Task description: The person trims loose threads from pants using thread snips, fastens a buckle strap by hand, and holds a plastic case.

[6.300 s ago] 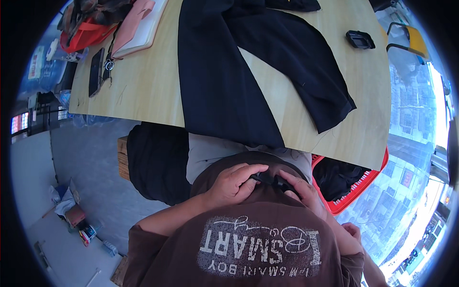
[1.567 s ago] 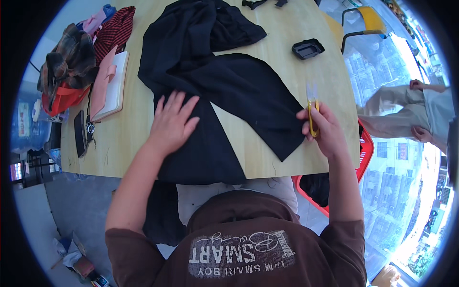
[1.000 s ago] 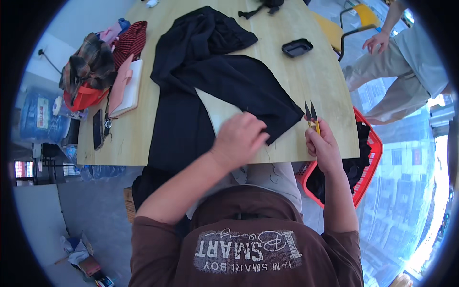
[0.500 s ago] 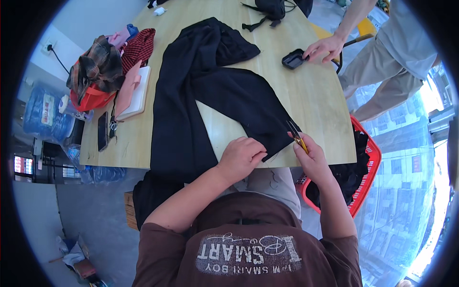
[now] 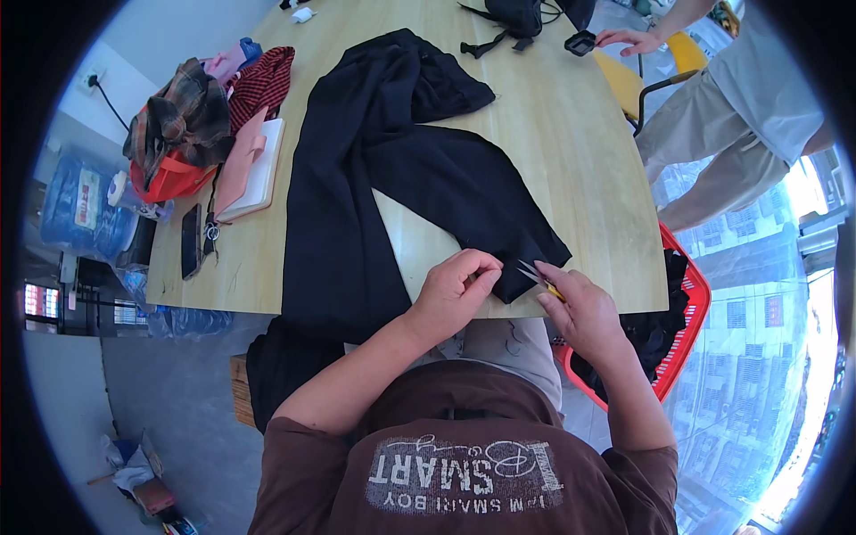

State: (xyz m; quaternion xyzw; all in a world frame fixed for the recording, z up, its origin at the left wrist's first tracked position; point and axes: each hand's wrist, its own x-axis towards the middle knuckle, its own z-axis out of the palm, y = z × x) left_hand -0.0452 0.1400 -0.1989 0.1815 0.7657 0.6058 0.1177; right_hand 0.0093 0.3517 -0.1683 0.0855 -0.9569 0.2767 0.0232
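Black trousers (image 5: pixel 343 178) lie spread on the wooden table, one leg hanging over the near edge and the other angled right toward my hands. My right hand (image 5: pixel 584 312) is closed around small thread snips (image 5: pixel 553 290) with a yellow handle. The snips' bare metal blades stand apart and point left over the hem of the right trouser leg. At the left side of that hem, my left hand (image 5: pixel 455 294) is closed, thumb and forefinger pinched near the blade tips. What the pinch holds is too small to make out.
The table (image 5: pixel 615 205) carries a notebook (image 5: pixel 254 169), a phone (image 5: pixel 192 241) and piled cloth (image 5: pixel 178 116) at left. A black bag (image 5: pixel 513 18) lies at the far end. Right of me stands a red basket (image 5: pixel 700 303) of dark cloth. A co-worker's hand (image 5: pixel 629 40) holds a small black tray (image 5: pixel 580 43).
My right hand has turned the snips from pointing away to pointing left, nearer my left hand. My left fingers have risen slightly. The co-worker's hand and black tray have moved farther away.
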